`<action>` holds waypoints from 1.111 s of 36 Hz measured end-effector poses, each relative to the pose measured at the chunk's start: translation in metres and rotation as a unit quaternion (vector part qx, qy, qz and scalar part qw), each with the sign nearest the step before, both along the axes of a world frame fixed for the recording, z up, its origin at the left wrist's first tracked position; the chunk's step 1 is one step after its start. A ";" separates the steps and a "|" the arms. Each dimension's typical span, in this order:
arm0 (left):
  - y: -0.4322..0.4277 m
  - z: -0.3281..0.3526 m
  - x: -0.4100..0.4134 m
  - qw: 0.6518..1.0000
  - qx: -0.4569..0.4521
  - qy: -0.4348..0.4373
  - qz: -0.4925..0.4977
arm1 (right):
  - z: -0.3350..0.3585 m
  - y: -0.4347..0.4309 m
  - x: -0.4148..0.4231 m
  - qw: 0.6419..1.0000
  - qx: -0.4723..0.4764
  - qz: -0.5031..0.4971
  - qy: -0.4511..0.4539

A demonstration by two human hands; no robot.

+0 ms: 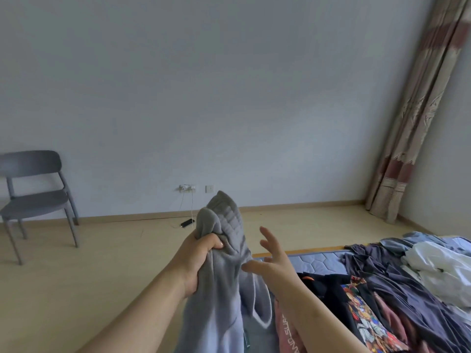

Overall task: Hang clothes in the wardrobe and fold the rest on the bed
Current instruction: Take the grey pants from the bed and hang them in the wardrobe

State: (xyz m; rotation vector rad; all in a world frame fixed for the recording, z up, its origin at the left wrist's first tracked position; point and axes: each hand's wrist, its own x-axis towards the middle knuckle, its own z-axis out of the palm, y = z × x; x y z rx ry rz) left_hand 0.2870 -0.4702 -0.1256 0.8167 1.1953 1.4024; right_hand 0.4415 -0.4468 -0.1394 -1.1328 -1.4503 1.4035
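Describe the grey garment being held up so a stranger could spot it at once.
Find the bed at the lower right, its blue mattress strewn with clothes. Just off its left edge, the left hand grips a pale grey ribbed garment, bunched and raised, the open right hand beside it. It alone is lifted; the dark, pink and printed clothes lie on the mattress.

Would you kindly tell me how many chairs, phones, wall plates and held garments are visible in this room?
Chair: 1
Phone, on the floor: 1
Wall plates: 2
Held garments: 1, the grey garment in the left hand's grip
Total: 5
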 end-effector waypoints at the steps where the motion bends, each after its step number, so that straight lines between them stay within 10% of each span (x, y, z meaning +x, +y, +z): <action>1: -0.001 -0.001 -0.001 1.000 0.001 0.011 -0.005 | 0.002 0.000 0.000 1.000 -0.001 0.007 -0.002; 19: -0.027 0.019 -0.011 0.995 0.024 0.031 -0.097 | 0.002 -0.006 -0.003 0.991 -0.065 0.098 0.062; 29: -0.035 0.008 -0.013 0.978 0.014 0.208 -0.018 | 0.001 -0.016 -0.006 0.994 0.016 0.100 0.041; 35: -0.034 0.008 -0.024 0.907 0.088 0.411 -0.001 | 0.001 -0.016 -0.013 0.990 0.061 0.123 -0.007; 40: -0.031 0.018 -0.036 0.779 0.100 0.609 -0.115 | -0.004 -0.019 -0.024 0.979 0.101 0.155 -0.081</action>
